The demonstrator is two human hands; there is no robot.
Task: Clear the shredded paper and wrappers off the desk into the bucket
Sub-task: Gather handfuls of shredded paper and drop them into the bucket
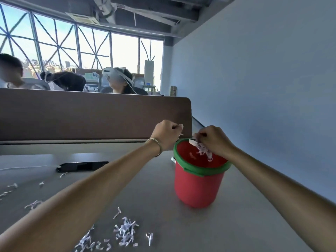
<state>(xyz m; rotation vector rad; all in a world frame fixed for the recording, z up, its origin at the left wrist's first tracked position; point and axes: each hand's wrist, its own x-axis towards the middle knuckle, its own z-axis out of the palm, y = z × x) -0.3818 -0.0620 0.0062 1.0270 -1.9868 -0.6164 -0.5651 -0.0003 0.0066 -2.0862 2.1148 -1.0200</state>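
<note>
Over the red bucket (197, 186) with its green rim, at the right of the grey tabletop (156, 202), both hands are raised. The right hand (213, 140) is curled round a clump of shredded paper (203, 150), whose strips hang from the fingers down into the bucket's mouth, over the far right part of the rim. The left hand (166, 132) is just left of the bucket's far rim, fingers clenched; a small sliver of paper shows at its fingertips, so it seems to pinch a scrap, though what exactly it holds cannot be told. A thin bracelet (157, 146) circles the left wrist.

A few pale bits lie inside the bucket on its red wall. More shredded paper remains on the tabletop: a loose pile (125, 231) near the front edge between the two forearms, and scattered strips (32, 203) at the near left. A dark slot (83, 165) is cut into the tabletop at the far left. Behind it stands a brown divider panel (91, 113), and beyond the panel sit people, one wearing a white headset (112, 74), before large windows.
</note>
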